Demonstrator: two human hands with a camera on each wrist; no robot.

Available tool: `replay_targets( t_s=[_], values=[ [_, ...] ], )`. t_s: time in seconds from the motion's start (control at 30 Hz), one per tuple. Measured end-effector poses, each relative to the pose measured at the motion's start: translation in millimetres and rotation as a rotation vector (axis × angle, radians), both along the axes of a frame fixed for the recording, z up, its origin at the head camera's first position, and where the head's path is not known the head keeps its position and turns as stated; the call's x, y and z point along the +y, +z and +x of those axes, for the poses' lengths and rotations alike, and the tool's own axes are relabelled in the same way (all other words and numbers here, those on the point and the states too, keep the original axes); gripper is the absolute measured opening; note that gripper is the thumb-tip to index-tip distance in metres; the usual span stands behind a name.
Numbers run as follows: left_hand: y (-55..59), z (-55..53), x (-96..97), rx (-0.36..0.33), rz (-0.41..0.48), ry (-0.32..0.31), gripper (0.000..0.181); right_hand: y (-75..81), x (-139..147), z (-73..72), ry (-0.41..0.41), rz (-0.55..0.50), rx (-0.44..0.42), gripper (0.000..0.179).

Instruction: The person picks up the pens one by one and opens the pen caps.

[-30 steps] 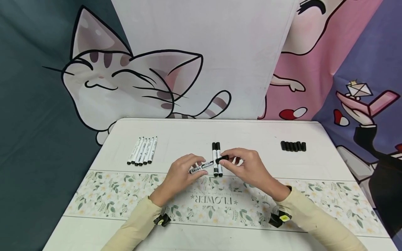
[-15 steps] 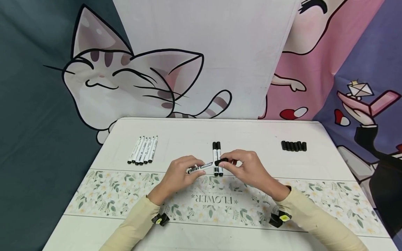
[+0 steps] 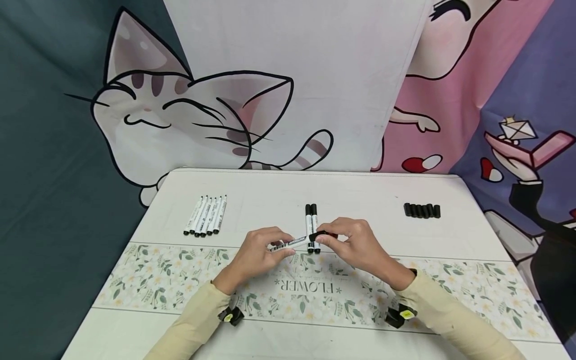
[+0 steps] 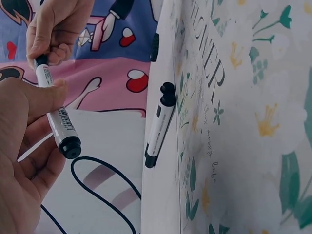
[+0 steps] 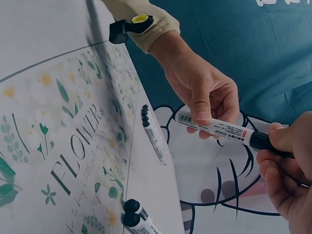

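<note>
My left hand (image 3: 261, 250) holds the white barrel of a whiteboard marker (image 3: 292, 243) between thumb and fingers, near its rear end. At the other end, my right hand (image 3: 353, 240) pinches the marker's black cap (image 3: 320, 234). The marker is held slightly slanted above the table. In the right wrist view the cap (image 5: 260, 140) meets the barrel (image 5: 219, 129); the fingers hide its far end. The left wrist view shows the marker's black rear end (image 4: 69, 147). Beyond the held marker lie two capped markers (image 3: 311, 220), side by side.
A row of several uncapped markers (image 3: 205, 216), tips pointing away, lies at the left of the table. Several loose black caps (image 3: 422, 210) stand close together at the right. The table (image 3: 360, 190) has a printed floral band, and a cartoon curtain (image 3: 351, 90) hangs behind.
My right hand has moved slightly right and down along the cap, and more black shows between its fingers and the barrel. The marker has tilted a little flatter. The other markers have stayed put.
</note>
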State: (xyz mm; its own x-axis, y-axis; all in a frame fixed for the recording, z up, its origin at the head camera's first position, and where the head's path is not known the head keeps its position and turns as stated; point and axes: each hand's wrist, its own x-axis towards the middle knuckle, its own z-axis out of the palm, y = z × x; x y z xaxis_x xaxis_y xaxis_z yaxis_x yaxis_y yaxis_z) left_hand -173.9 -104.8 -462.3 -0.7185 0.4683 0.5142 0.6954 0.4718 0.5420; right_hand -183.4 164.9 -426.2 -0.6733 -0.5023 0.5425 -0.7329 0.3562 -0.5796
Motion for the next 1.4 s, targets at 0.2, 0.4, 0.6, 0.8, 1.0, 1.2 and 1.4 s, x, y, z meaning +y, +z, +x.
replay_targets(
  t_s=[0.2, 0.4, 0.6, 0.8, 1.0, 1.2, 1.4],
  values=[
    [-0.6, -2.2, 0.4, -0.001, 0.012, -0.02, 0.022, -1.2, 1, -1.2, 0.004, -0.007, -0.004, 0.011],
    [-0.6, -3.2, 0.6, -0.025, 0.024, -0.038, 0.021, -4.7, 2, -3.0, 0.003, -0.011, 0.018, 0.017],
    [-1.4, -3.4, 1.0, -0.096, 0.025, -0.038, 0.021, -8.0, 3, -3.8, 0.004, -0.005, 0.019, 0.017],
    [-2.6, -4.1, -0.6, -0.138, 0.007, -0.033, 0.02, -7.6, 5, -5.4, 0.002, -0.022, 0.052, 0.021],
    [5.0, 0.7, -5.5, -0.111, 0.022, -0.029, 0.02, 0.2, 12, -5.7, -0.039, -0.093, 0.031, 0.024],
    [9.9, 0.9, -14.4, -0.159, 0.005, 0.011, 0.02, 2.6, 19, -3.6, -0.089, -0.109, -0.004, 0.022],
    [9.8, -1.1, -26.2, -0.187, -0.016, 0.121, 0.021, 1.3, 30, -1.4, -0.155, -0.11, -0.072, 0.025]
  ],
)
